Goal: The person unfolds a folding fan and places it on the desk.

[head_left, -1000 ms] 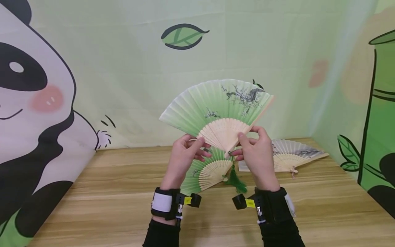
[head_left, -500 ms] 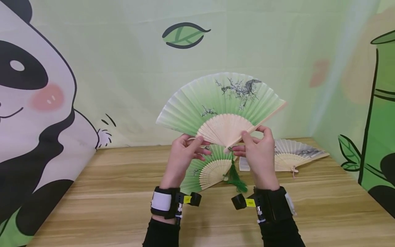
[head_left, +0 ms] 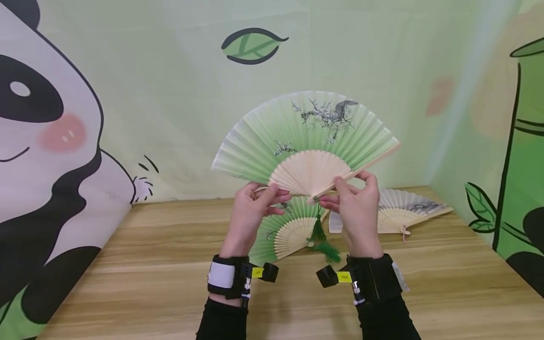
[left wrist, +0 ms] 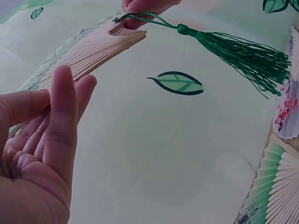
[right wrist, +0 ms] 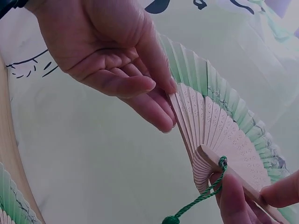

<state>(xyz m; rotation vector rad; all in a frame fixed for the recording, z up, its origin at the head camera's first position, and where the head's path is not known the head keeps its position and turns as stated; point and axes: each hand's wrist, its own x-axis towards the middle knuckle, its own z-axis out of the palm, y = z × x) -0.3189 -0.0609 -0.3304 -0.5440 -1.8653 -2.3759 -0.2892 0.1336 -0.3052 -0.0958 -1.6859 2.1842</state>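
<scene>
Both hands hold up an open green folding fan (head_left: 314,123) with bamboo ribs and a dark blossom-branch print. My left hand (head_left: 248,212) pinches its left edge, where the ribs meet the leaf. My right hand (head_left: 360,212) pinches the right guard stick between thumb and fingers, with other fingers near the rivet. A green tassel (left wrist: 233,53) hangs from the rivet on a cord. In the right wrist view, the left hand (right wrist: 107,51) grips one outer stick and right fingertips (right wrist: 280,191) touch the other.
Behind the hands, a second green fan (head_left: 296,236) lies spread on the wooden table (head_left: 178,274), with a green tassel (head_left: 328,250) beside it. To its right lies a white-and-grey fan (head_left: 397,215). A printed panda backdrop (head_left: 170,94) stands behind.
The fan has spread wider, its right guard stick swinging down to the right along with my right hand. The held fan has risen slightly. My left hand has hardly moved.
</scene>
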